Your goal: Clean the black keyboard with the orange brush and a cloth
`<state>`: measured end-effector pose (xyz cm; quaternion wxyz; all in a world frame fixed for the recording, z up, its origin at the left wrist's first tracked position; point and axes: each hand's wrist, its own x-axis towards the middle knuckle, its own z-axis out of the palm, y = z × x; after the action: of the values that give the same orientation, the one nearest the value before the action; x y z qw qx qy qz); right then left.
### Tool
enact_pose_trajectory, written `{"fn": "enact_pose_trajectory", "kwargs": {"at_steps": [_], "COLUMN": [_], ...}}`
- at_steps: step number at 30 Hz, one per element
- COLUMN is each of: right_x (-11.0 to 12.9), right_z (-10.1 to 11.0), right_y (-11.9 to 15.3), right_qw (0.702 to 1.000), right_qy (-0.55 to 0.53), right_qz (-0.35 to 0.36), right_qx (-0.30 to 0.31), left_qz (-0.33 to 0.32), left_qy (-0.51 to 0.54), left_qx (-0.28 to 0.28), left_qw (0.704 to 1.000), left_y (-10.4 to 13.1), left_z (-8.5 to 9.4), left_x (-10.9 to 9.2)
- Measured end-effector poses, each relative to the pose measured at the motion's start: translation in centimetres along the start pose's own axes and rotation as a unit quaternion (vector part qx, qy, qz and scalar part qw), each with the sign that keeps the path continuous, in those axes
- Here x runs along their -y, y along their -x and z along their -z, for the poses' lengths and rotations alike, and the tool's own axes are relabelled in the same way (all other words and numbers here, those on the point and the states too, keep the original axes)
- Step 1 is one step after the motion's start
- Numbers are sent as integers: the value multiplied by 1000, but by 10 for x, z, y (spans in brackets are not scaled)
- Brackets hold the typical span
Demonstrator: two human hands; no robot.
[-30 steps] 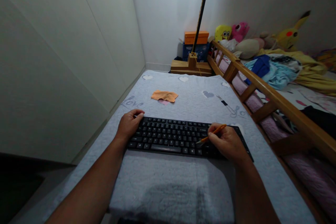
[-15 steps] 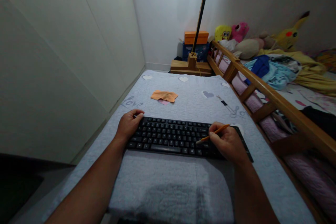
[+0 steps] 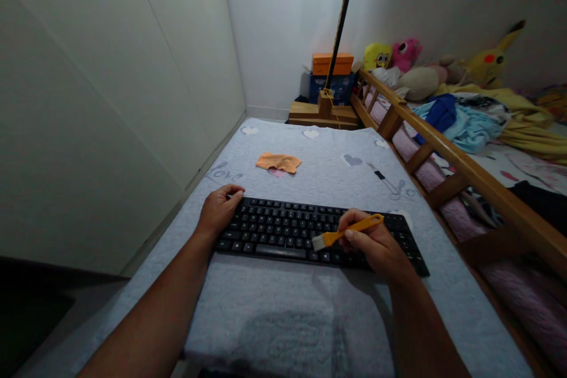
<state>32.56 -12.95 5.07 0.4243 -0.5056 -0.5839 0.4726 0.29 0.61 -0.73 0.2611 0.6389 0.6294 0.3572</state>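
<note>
The left hand (image 3: 220, 209) rests at the upper left corner of a black keyboard (image 3: 283, 230), its fingers curled together and the thumb laid along the edge, so that it touches and steadies that end. The right hand (image 3: 370, 240) pinches the handle of a yellow brush (image 3: 354, 229) between thumb and fingers, which are closed around it; the handle's end, with a hole in it, sticks out past the hand to the right. The brush slants down to the left, and its pale bristles lie over the keys just right of the space bar; whether they press on the keys cannot be told. The keyboard lies flat, long side across, on a light blue quilted cover (image 3: 287, 295) spread over the tabletop, with the right hand covering part of its right half. Beyond the keyboard, well apart from it, a crumpled orange cloth (image 3: 278, 162) lies on the cover, partly over a pink patch. Farther right, near the wooden rail (image 3: 465, 174), lies a thin metal tool (image 3: 381, 177) with a black band around its middle. Behind the far edge stand an orange box (image 3: 332, 64) on a blue one and a dark pole (image 3: 341, 26) in a wooden base.
</note>
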Motion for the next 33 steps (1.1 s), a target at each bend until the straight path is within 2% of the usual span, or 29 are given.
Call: {"fn": "enact_pose_trajectory", "kwargs": {"at_steps": [8,17,24,30,33], "right_x": [-2,-8,-4,-1,1], "right_z": [-9,-16,-13,-17,-23], "right_y": [-4,-8,-6,-6,-8], "right_qw": [997,986,978,982,975], "right_qy": [72,165,193,182,208], "right_qz": [-22,0,44,48,65], "right_qx": [33,-19,-71,-27,-33], "left_qz": [1,0,0,-1,1], "left_qy": [6,10,13,5,1], "left_qx": [4,0,1,3,1], "left_qw": [1000,1000,1000,1000,1000], "left_y": [-2,-2,0,-2,-1], "left_z": [-3,-2,-1,-1,0], "left_x": [7,6,4,5,3]}}
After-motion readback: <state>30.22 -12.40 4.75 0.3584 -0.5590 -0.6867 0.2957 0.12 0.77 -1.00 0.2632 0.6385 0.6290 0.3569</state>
